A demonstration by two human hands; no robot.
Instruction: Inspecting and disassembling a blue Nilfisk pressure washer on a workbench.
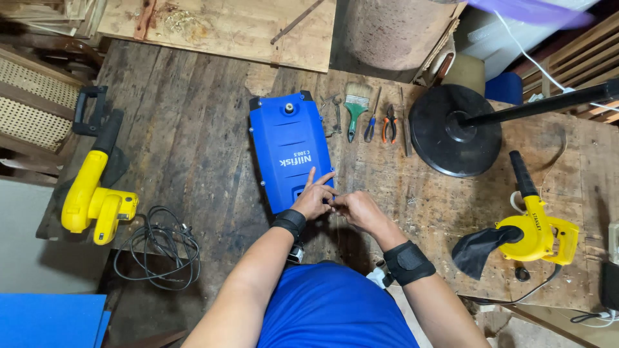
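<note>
Both hands meet at the near end of a blue machine housing (291, 152) lying flat on the desk (193, 142). The left hand (313, 197) rests on the housing's lower edge with fingers spread; whether it pinches anything cannot be told. The right hand (358, 211), just beside it and touching its fingertips, has its fingers curled narrow around something too small to make out. Both wrists wear black bands.

No container with visible contents shows; a large rough cylinder (387, 29) stands at the far edge, its inside hidden.

Beyond the housing lie a green-handled brush (355, 108), a blue screwdriver (371, 119) and orange pliers (389, 124) in a row. Right of them sits a round black stand base (451, 129) with its pole slanting away. A yellow blower (532, 225) with a black bag lies at the right, another yellow blower (93, 190) at the left, near a coiled black cable (161, 248).

The desk is dark, worn, scratched planks. A pale wooden board (225, 26) leans across the far side, and a cane-panelled chair (32, 103) stands left.
</note>
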